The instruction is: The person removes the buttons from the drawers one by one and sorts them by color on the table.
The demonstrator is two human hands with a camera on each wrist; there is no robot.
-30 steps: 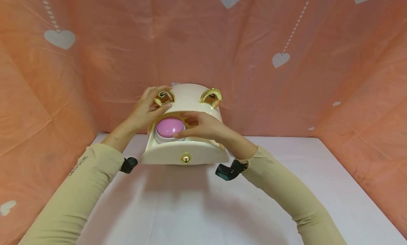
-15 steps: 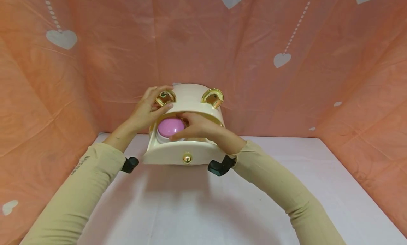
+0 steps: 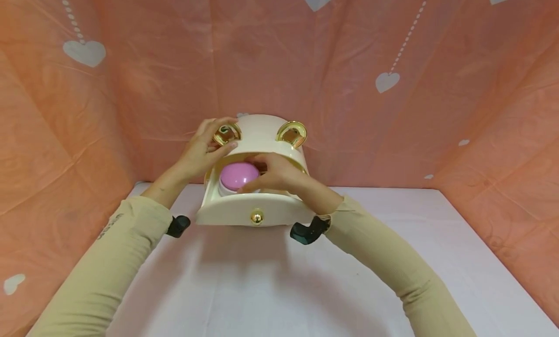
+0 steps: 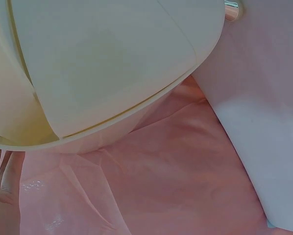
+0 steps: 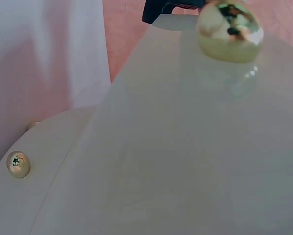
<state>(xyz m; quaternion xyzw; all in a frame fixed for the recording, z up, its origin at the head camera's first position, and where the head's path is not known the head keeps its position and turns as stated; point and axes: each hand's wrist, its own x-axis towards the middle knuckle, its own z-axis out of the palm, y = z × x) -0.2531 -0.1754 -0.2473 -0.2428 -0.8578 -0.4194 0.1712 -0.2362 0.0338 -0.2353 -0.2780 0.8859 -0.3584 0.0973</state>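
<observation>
A cream storage box with two gold ears stands at the back of the table, its curved drawer pulled out. My left hand holds the box's left gold ear between thumb and fingers. Inside the drawer, at its left, a round white jar with a domed pink lid sits slightly tilted. My right hand reaches in from the right and grips the jar, thumb at its front and fingers behind. The left wrist view catches my left fingers beside the box's rim.
A gold knob juts from the drawer front, large in the right wrist view. Another gold knob-like foot shows low on the box. Pink cloth with hearts walls the white table at back and sides.
My right hand has moved left onto the jar, then slightly back to the right. The jar has shifted a little to the right and tilted with it. My left hand stays on the ear.
</observation>
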